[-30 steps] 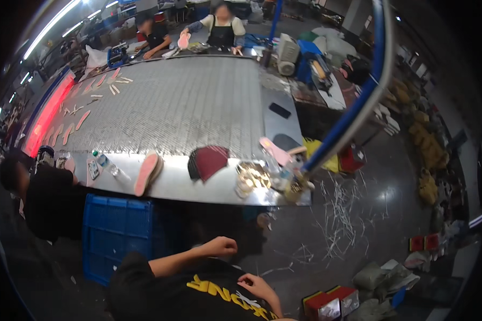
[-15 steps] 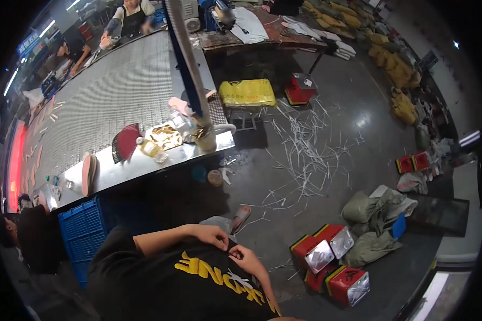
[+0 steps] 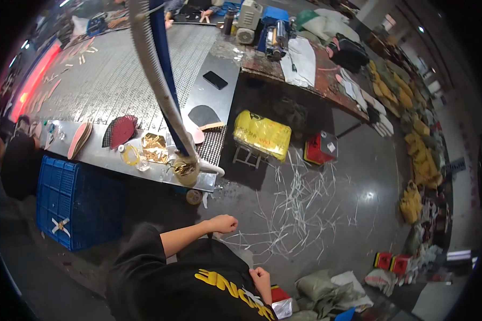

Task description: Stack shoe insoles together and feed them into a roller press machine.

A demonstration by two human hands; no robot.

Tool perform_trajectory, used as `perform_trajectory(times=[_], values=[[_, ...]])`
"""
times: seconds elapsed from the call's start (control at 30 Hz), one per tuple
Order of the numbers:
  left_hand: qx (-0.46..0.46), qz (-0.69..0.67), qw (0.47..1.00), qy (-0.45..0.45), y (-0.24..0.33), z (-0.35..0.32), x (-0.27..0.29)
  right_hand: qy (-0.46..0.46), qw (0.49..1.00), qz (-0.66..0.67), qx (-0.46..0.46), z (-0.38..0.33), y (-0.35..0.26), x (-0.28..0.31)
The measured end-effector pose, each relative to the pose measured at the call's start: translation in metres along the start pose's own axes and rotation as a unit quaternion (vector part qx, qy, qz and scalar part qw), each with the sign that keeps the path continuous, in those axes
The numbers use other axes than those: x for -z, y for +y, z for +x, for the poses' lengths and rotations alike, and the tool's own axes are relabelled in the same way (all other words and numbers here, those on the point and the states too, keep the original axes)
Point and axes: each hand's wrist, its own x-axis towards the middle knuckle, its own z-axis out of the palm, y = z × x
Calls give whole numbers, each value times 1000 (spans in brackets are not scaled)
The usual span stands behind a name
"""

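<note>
Well, the long silver metal desk (image 3: pixel 98 147) crossed the left side, its bits lined along the near edge, presumably within easy reach. Before it stood the big blue plastic crate (image 3: pixel 56 195). The black cloth shirt with yellow lettering (image 3: pixel 201 259) hung on the wearer; the right hand's (image 3: pixel 261 282) fingers pinched its hem, probably steadying it. The left hand's (image 3: pixel 223 223) fingers were balled up nearby; whether around anything, I couldn't tell.

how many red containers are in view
4 visible: one container beside the yellow bundle, two containers side by side at lower right, and a partly covered container near the right hand. More may be hidden.
</note>
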Motion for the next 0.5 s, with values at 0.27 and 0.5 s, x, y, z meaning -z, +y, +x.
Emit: perform_trajectory(times=[0.27,0.5], values=[[143,6,980,135,7,74,10,-76,986,-87,122,189,-36,125],[194,-108,948,230,27,107,2,-137,979,-76,133,309,-117,220]])
